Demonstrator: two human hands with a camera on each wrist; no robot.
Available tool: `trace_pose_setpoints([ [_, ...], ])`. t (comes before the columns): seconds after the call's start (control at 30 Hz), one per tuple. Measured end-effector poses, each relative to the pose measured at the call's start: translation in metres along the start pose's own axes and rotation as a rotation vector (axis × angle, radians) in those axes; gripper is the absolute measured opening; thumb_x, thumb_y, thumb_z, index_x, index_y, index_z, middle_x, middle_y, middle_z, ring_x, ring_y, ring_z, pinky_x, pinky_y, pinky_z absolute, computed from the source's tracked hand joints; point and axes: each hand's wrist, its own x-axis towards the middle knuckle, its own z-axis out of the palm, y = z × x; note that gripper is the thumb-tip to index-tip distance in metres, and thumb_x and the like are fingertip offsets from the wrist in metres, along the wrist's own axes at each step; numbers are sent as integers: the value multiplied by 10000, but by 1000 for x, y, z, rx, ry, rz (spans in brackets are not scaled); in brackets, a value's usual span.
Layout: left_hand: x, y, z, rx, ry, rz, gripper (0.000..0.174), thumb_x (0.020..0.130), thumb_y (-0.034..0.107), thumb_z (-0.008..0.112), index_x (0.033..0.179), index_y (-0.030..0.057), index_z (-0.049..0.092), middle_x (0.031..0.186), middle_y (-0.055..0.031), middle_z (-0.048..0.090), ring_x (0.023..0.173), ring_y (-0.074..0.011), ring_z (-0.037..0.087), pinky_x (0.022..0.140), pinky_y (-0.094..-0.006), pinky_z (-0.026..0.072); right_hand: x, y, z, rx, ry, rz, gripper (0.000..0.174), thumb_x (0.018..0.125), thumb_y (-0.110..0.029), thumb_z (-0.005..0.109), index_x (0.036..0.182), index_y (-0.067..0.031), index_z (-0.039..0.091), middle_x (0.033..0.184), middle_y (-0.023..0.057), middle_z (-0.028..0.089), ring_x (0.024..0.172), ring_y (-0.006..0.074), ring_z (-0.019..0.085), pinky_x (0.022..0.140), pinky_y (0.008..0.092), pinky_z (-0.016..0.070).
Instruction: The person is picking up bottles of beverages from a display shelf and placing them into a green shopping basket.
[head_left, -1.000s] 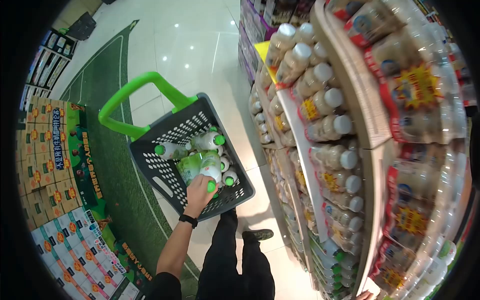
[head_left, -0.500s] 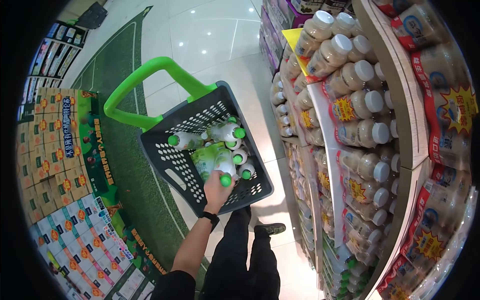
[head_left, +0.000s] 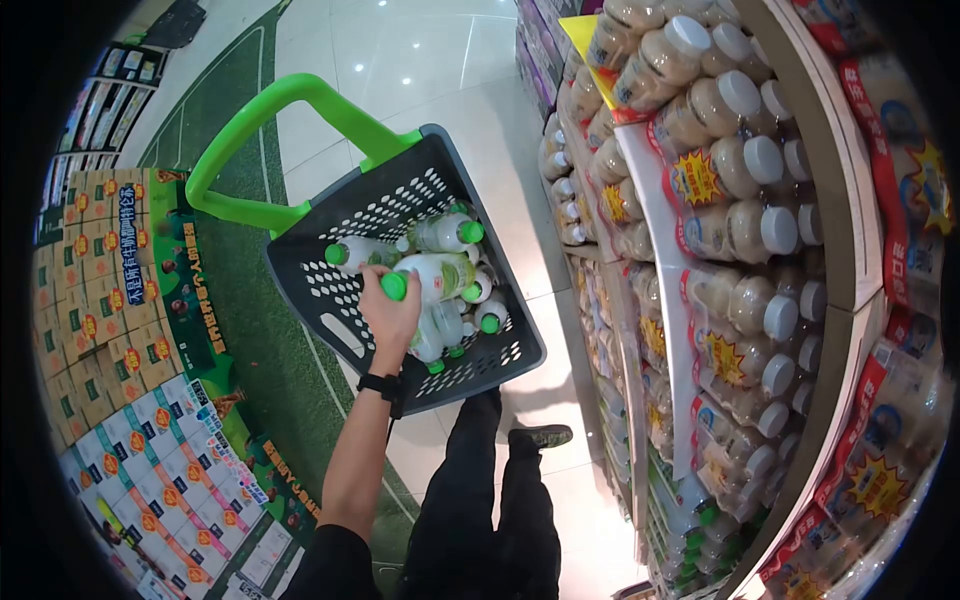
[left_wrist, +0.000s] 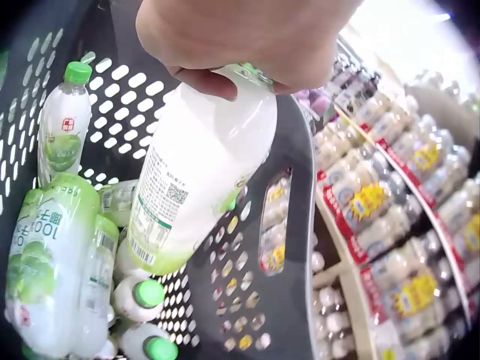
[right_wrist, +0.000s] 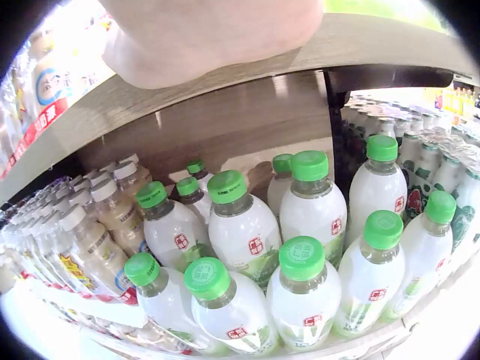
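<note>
In the head view my left hand (head_left: 390, 315) is inside the basket, its fingers round the neck of a white bottle (head_left: 440, 275) with a green cap. The left wrist view has this hand (left_wrist: 244, 37) gripping the tilted bottle (left_wrist: 195, 165) near its top, above a wrapped pack (left_wrist: 52, 262) and loose bottles such as one standing by the basket wall (left_wrist: 64, 135). Part of my right hand (right_wrist: 210, 37) is over a wooden shelf edge (right_wrist: 247, 67) in the right wrist view, above green-capped bottles (right_wrist: 244, 225); its fingers are hidden.
The grey basket (head_left: 515, 370) has a raised green handle (head_left: 295, 90). Shelves of white-capped bottles (head_left: 740, 235) line the right side. Stacked cartons (head_left: 110, 300) stand on the left, beside green flooring (head_left: 265, 340). A leg and shoe (head_left: 540, 436) are below the basket.
My left hand has moved up and left in the head view with the bottle, which now lies across the others and shows its side. My right hand, at the lower edge earlier, is out of the head view.
</note>
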Motion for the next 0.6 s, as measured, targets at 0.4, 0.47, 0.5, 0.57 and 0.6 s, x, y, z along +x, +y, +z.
trace_pose_setpoints([
  [0.4,-9,4,27,50,-325,293,414,786,267,808,987,40,526,838,-208,644,771,-405,649,668,-474,502,4,-45,-21,161,32,77,413,1058,-196,486,1373,70,501,1311,262,585,1141,365,612,924,443,562],
  [0.47,-5,-11,26,67,-260,299,419,790,257,815,982,31,519,815,-201,640,756,-395,647,658,-459,503,5,-37,-15,117,49,29,406,1060,-204,483,1356,72,510,1297,251,593,1110,362,622,903,436,565],
  [0.5,-3,-7,22,68,-276,309,419,790,257,815,982,31,519,815,-201,640,756,-395,647,658,-459,503,3,-42,-14,48,91,-76,402,1062,-209,478,1345,74,516,1280,246,602,1094,360,626,896,433,565],
  [0.57,-4,-2,3,72,-262,169,425,792,251,820,979,26,512,813,-199,638,751,-396,644,663,-450,506,6,-43,-10,304,79,120,385,1058,-198,490,1331,71,525,1253,233,619,1070,343,629,886,416,562],
  [0.6,-2,-3,-3,84,-269,234,432,791,253,822,977,23,507,817,-197,640,746,-396,648,659,-452,509,2,-38,-7,118,78,40,381,1054,-190,498,1332,68,524,1263,228,613,1083,338,624,892,410,558],
])
